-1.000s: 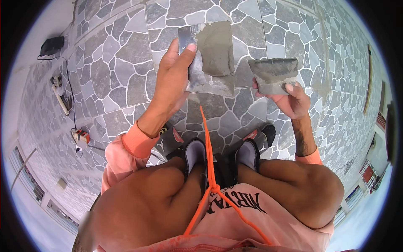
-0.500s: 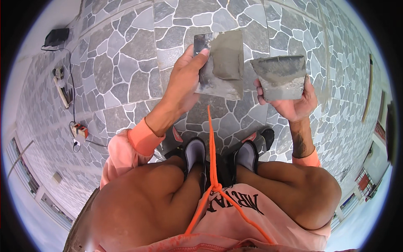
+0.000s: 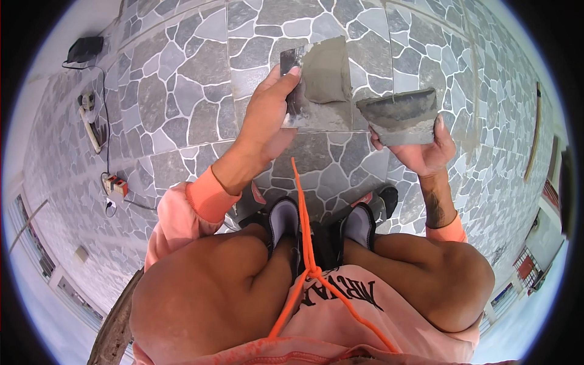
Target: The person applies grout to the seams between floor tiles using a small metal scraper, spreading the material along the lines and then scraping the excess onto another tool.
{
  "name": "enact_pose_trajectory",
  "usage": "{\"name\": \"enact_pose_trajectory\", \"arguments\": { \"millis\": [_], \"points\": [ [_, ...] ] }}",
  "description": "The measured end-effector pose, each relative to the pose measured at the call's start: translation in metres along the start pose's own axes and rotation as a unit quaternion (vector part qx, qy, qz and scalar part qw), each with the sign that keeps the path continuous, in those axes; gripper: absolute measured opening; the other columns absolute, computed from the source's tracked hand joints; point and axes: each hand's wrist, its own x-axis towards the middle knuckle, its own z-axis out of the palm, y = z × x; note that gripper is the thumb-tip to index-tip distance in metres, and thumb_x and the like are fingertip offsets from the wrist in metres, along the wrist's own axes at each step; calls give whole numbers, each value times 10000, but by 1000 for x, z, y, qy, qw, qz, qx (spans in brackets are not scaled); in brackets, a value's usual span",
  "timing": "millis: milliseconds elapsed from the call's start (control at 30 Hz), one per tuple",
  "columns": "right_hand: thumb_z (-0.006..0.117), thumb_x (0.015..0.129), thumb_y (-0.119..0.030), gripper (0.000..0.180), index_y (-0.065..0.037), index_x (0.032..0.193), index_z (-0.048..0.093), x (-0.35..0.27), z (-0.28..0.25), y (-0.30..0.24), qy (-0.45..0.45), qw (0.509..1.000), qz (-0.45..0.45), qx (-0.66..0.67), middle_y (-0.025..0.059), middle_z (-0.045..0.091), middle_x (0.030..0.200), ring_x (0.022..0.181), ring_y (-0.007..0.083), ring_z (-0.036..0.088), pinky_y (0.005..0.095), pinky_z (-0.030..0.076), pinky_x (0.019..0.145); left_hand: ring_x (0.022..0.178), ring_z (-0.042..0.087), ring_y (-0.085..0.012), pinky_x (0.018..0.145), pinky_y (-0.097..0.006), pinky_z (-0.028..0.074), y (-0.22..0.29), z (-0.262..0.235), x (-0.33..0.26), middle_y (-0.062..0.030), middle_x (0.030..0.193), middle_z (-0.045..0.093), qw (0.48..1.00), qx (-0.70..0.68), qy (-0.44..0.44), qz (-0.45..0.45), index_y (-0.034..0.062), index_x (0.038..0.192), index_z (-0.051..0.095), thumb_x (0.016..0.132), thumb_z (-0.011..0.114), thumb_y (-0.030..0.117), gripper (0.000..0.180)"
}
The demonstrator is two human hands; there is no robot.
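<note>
My left hand (image 3: 266, 109) grips a flat, thin rectangular plate (image 3: 316, 115) by its left side, the thumb lying on the upper face. A thick smooth patch of grey wet mortar (image 3: 326, 73) covers much of that face. To the right, my right hand (image 3: 420, 157) is closed around a grey, trapezoid-shaped tool (image 3: 406, 132), wider at its far edge and smeared with mortar. Its handle, if it has one, is hidden. Plate and tool are raised side by side with a small gap between them.
Under me spreads a floor of grey stone-patterned tiles (image 3: 201, 103). At the left lie a black box-shaped device (image 3: 84, 50), a hand tool (image 3: 91, 125) and an orange-and-white power socket block (image 3: 114, 186), with black cable running between. My shoes (image 3: 284, 220) are below my hands.
The plate has shifted slightly away from me and tilted a little. The trapezoid tool has moved slightly left and turned, its left end dipping. Both hands keep their holds.
</note>
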Motion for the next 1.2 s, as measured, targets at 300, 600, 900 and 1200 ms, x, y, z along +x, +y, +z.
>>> {"name": "enact_pose_trajectory", "arguments": {
  "millis": [300, 600, 900, 1200],
  "points": [
    [653, 822, -446, 878, 88, 1409, 276, 14, 28, -8, 65, 961, -21, -267, 268, 385, 1398, 1314, 380, 394, 488, 299, 1093, 1071, 576, -173, 912, -367, 491, -7, 11, 0, -55, 1198, 567, 998, -39, -25, 51, 66, 1309, 434, 1003, 451, 245, 355],
    [747, 797, -167, 712, 30, 1382, 392, 26, 42, -3, 21, 880, -139, -453, 149, 384, 1395, 1320, 257, 385, 391, 315, 1111, 1015, 610, -173, 871, -358, 531, -16, 10, 3, -92, 1157, 584, 996, -59, -42, 55, 32, 1261, 434, 1005, 419, 177, 294],
    [780, 696, -162, 666, -106, 1313, 534, 17, 21, -25, -6, 641, -28, -767, 167, 468, 1305, 1170, 338, 504, 415, 434, 968, 1053, 587, -166, 906, -336, 502, -2, 8, -6, -106, 1192, 567, 999, -3, -45, 26, -1, 1332, 380, 999, 435, 183, 384],
    [776, 646, -127, 646, -101, 1256, 564, 23, 73, -59, -61, 493, -126, -859, 160, 502, 1258, 1063, 335, 551, 383, 490, 859, 962, 527, -116, 834, -252, 436, 6, -8, 11, -115, 1121, 591, 957, 255, 6, 140, -114, 1280, 423, 963, 490, 184, 441]
  ]
}}
